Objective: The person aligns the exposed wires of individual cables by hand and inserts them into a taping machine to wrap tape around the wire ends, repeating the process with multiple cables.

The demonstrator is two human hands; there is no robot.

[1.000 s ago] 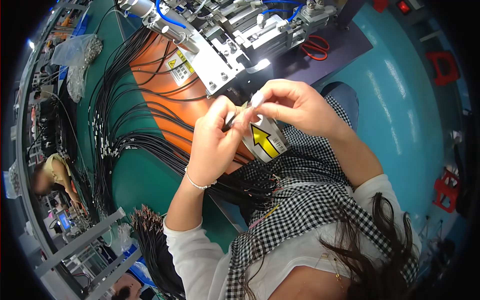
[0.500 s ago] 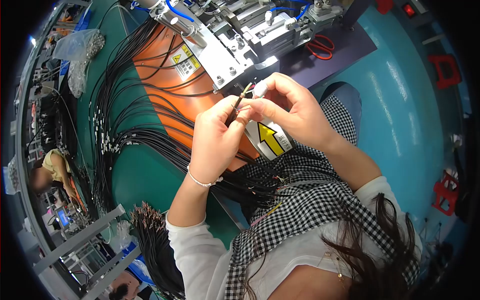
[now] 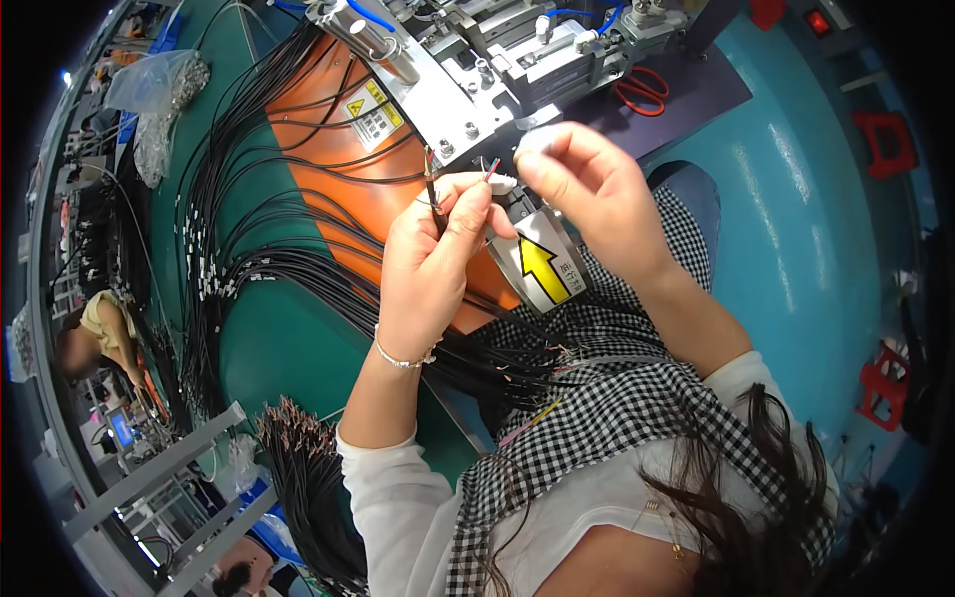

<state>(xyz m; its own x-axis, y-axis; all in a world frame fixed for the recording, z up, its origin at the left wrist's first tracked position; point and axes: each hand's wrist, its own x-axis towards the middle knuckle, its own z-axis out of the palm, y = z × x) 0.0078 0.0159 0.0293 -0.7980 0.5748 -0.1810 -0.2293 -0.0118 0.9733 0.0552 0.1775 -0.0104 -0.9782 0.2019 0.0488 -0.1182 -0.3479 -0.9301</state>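
Observation:
My left hand (image 3: 435,254) pinches a black cable (image 3: 434,194) whose thin coloured wires (image 3: 493,169) stick out past the thumb and forefinger. To its right my right hand (image 3: 597,189) is raised, with thumb and forefinger closed; white shows at the fingertips, but what they hold is too blurred to name. The two hands are apart. Just beyond them stands a metal machine (image 3: 468,90), and below them is a white guide plate with a yellow arrow (image 3: 542,269).
Black cables (image 3: 298,269) lie across an orange plate (image 3: 398,199) and a green table (image 3: 269,348). Red scissors (image 3: 642,92) rest beside the machine. A wire bundle (image 3: 298,468) is at lower left. A co-worker (image 3: 104,333) is at far left. Red stools (image 3: 885,388) stand at right.
My right hand has moved up and away from my left hand, which keeps its pinch on the cable. The coloured wire ends now show between the hands. The view has shifted slightly.

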